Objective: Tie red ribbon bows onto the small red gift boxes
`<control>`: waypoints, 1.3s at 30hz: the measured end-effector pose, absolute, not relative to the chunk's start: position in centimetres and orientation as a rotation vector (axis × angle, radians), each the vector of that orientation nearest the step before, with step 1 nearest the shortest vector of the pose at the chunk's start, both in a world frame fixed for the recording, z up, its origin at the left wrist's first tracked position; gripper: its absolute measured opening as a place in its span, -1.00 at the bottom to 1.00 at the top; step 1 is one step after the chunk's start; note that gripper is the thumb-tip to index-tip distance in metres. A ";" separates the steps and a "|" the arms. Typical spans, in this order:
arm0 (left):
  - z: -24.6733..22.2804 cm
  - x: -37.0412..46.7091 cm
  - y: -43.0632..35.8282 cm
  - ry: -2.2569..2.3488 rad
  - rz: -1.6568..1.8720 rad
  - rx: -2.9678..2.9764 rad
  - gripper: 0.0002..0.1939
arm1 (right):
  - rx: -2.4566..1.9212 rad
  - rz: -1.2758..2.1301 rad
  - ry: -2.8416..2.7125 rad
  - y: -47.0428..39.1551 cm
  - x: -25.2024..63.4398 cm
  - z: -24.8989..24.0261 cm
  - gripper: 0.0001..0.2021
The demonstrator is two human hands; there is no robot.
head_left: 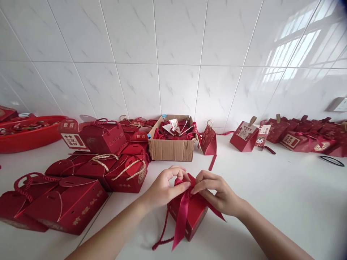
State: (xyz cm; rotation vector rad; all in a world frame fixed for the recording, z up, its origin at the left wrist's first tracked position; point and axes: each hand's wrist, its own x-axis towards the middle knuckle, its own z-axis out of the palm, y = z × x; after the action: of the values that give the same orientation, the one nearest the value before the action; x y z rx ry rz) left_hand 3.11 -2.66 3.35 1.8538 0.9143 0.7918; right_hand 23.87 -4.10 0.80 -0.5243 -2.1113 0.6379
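Observation:
A small red gift box (198,213) stands on the white counter in front of me. A crimson satin ribbon (182,219) crosses its top, with one tail hanging down the front and another out to the right. My left hand (168,186) pinches the ribbon at its gathered middle, thumb and fingers together. From the right, my right hand (214,190) bends its fingers onto the same ribbon close to the knot; its fingertips are partly hidden. A dark red twisted cord (163,231) loops out at the box's lower left onto the counter.
Several red boxes with cord handles (81,206) crowd the left. A cardboard carton (171,150) of ribbons and cards sits near the tiled wall. Behind are a red basin (29,139), triangular boxes (245,139), more boxes at right and a black loop (332,161).

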 end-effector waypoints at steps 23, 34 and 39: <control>3.0 4.0 -2.9 1.007 0.778 1.769 -0.78 | -0.838 0.805 -1.928 -3.0 24.9 0.1 -0.95; 2.6 3.5 -2.9 0.915 0.812 1.701 -0.74 | -0.925 1.262 -1.844 -2.5 25.3 0.8 -0.78; 2.5 4.0 -3.1 0.970 0.836 1.712 -0.79 | -0.847 1.448 -1.680 -2.7 25.1 0.8 -0.75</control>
State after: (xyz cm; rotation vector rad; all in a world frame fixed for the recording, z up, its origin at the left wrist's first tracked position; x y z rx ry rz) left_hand 4.00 -3.13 2.48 1.7117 0.9696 0.8358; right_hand 25.08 -2.70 0.77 -0.8473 -1.6801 1.4485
